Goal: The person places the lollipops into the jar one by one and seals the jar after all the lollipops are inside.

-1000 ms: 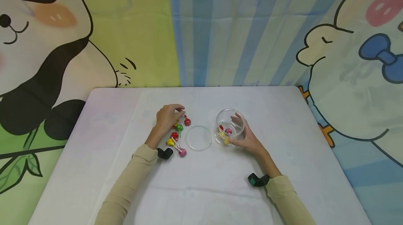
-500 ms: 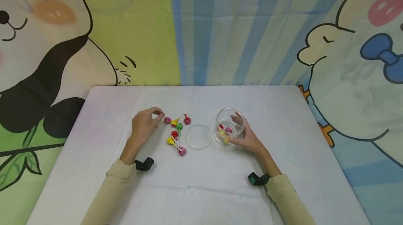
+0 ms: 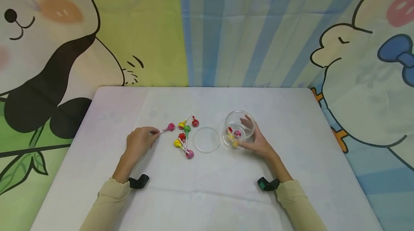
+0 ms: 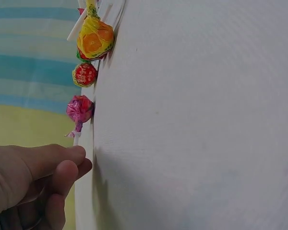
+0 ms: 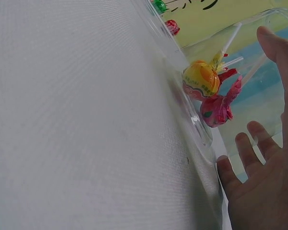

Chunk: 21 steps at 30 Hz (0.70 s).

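My left hand point(image 3: 140, 142) pinches the white stick of a pink lollipop point(image 3: 171, 126), whose wrapped head points right; the left wrist view shows thumb and forefinger at the stick's end. Around the side of a clear jar point(image 3: 239, 120) my right hand point(image 3: 258, 142) curls, thumb at the front and fingers behind. Inside the jar lie a yellow lollipop point(image 5: 201, 79), a pink lollipop point(image 5: 217, 110) and some red wrapping, seen through the wall. Left of the jar a clear ring-shaped lid point(image 3: 206, 140) rests flat on the table.
Between the left hand and the lid lie several loose lollipops, among them a green one point(image 3: 187, 129), a red one point(image 3: 195, 122) and a yellow one point(image 3: 177, 143). A white cloth covers the table point(image 3: 207, 202). A printed curtain point(image 3: 155, 26) hangs behind its far edge.
My left hand has drawn back from the lollipop pile, to the left and nearer. The pink lollipop has turned and come slightly left with it. The right hand stays on the jar.
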### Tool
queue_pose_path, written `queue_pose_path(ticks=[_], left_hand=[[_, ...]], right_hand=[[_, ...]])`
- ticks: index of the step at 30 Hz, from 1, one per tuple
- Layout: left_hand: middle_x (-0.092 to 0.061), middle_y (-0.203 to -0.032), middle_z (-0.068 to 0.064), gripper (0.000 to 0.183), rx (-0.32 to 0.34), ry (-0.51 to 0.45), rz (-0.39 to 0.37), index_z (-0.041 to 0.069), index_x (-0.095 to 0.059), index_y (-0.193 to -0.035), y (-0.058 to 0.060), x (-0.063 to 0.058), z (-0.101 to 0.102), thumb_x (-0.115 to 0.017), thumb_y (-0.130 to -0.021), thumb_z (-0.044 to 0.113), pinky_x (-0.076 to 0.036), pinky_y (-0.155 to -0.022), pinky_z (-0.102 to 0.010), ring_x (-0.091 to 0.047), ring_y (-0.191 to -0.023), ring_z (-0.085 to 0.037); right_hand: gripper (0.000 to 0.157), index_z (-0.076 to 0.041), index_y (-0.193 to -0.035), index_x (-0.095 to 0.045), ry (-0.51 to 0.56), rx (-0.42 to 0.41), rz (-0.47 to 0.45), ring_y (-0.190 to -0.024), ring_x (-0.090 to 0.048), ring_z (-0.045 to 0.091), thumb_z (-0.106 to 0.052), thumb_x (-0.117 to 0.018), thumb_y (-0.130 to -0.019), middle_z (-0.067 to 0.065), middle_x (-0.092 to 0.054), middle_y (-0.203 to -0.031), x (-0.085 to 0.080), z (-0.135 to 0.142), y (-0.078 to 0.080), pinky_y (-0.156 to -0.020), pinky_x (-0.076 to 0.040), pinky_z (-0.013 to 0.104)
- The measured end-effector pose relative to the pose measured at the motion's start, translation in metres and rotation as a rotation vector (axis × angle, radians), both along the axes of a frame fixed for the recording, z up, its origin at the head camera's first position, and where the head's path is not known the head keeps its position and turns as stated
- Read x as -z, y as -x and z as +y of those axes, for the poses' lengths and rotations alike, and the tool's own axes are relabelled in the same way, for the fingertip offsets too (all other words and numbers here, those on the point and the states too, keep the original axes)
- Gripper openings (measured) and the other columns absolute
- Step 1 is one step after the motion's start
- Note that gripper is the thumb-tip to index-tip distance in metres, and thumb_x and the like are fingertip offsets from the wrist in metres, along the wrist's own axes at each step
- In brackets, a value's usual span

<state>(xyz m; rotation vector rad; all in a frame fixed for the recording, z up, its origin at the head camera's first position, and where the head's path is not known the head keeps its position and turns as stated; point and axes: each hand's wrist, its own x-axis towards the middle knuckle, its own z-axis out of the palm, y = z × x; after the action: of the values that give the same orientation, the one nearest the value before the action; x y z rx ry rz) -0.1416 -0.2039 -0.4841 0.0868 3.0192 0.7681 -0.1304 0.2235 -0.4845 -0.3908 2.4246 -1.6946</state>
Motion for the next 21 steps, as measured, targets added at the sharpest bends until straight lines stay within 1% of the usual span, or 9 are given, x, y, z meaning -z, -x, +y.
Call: queue_pose_path(ticks=[2, 5, 7, 10, 13, 15, 18, 21], left_hand=[[-0.060, -0.051, 0.002, 0.017, -0.009, -0.015, 0.001, 0.012, -0.076, -0.098, 0.001, 0.001, 0.000, -0.070, -0.089, 0.025, -0.031, -0.045, -0.028, -0.046, -0.046, -0.012], [-0.065, -0.058, -0.001, 0.016, -0.017, -0.075, 0.036, 0.010, -0.076, -0.097, 0.004, 0.002, 0.000, -0.070, -0.088, 0.021, -0.033, -0.045, -0.027, -0.049, -0.047, -0.010], [-0.069, -0.065, -0.004, 0.014, -0.006, -0.132, 0.089, 0.008, -0.076, -0.095, 0.007, 0.001, 0.001, -0.070, -0.088, 0.018, -0.036, -0.045, -0.025, -0.051, -0.048, -0.009], [-0.073, -0.077, -0.008, 0.011, 0.048, -0.212, 0.212, 0.005, -0.075, -0.094, 0.012, -0.003, 0.006, -0.071, -0.086, 0.011, -0.040, -0.046, -0.020, -0.056, -0.050, -0.007], [-0.073, -0.082, -0.009, 0.010, 0.105, -0.305, 0.333, 0.004, -0.074, -0.094, 0.016, -0.011, 0.016, -0.072, -0.085, 0.007, -0.042, -0.047, -0.016, -0.057, -0.050, -0.004], [-0.072, -0.080, -0.008, 0.011, 0.141, -0.380, 0.395, 0.005, -0.073, -0.094, 0.018, -0.019, 0.026, -0.073, -0.084, 0.005, -0.042, -0.046, -0.014, -0.057, -0.049, -0.003], [-0.071, -0.080, -0.006, 0.012, 0.216, -0.501, 0.454, 0.006, -0.072, -0.095, 0.020, -0.032, 0.046, -0.074, -0.083, 0.004, -0.043, -0.046, -0.014, -0.057, -0.048, -0.003], [-0.071, -0.080, -0.007, 0.011, 0.291, -0.601, 0.477, 0.006, -0.071, -0.094, 0.018, -0.046, 0.069, -0.074, -0.083, 0.006, -0.045, -0.048, -0.014, -0.058, -0.047, -0.009]], right_hand=[[0.100, -0.008, -0.153, -0.015, 0.002, -0.002, 0.005, -0.147, -0.022, 0.040, -0.003, -0.077, -0.075, 0.021, -0.030, -0.156, 0.000, 0.000, 0.000, -0.115, -0.004, 0.068], [0.101, -0.009, -0.154, -0.014, -0.002, -0.004, 0.008, -0.147, -0.021, 0.040, -0.004, -0.076, -0.075, 0.021, -0.029, -0.156, 0.000, 0.000, 0.000, -0.115, -0.003, 0.068], [0.100, -0.009, -0.154, -0.014, -0.014, -0.003, 0.006, -0.148, -0.020, 0.040, -0.006, -0.076, -0.076, 0.020, -0.029, -0.157, 0.000, 0.000, -0.001, -0.115, -0.003, 0.068], [0.100, -0.008, -0.154, -0.014, -0.013, 0.000, 0.005, -0.148, -0.020, 0.040, -0.006, -0.077, -0.075, 0.020, -0.029, -0.157, 0.000, 0.000, -0.001, -0.115, -0.004, 0.068], [0.101, -0.007, -0.154, -0.013, -0.007, -0.004, 0.007, -0.148, -0.021, 0.040, -0.004, -0.077, -0.075, 0.020, -0.029, -0.157, -0.001, 0.000, -0.001, -0.115, -0.004, 0.068], [0.101, -0.006, -0.154, -0.013, 0.000, -0.010, 0.007, -0.148, -0.021, 0.041, -0.003, -0.076, -0.075, 0.021, -0.029, -0.157, -0.001, -0.001, -0.001, -0.116, -0.003, 0.067], [0.101, -0.006, -0.154, -0.012, 0.000, -0.014, 0.006, -0.148, -0.020, 0.041, -0.002, -0.076, -0.075, 0.021, -0.029, -0.157, -0.001, 0.000, 0.000, -0.116, -0.003, 0.067], [0.101, -0.007, -0.154, -0.013, 0.001, -0.014, 0.004, -0.148, -0.020, 0.041, -0.001, -0.076, -0.075, 0.021, -0.029, -0.157, 0.000, 0.000, 0.000, -0.116, -0.003, 0.067]])
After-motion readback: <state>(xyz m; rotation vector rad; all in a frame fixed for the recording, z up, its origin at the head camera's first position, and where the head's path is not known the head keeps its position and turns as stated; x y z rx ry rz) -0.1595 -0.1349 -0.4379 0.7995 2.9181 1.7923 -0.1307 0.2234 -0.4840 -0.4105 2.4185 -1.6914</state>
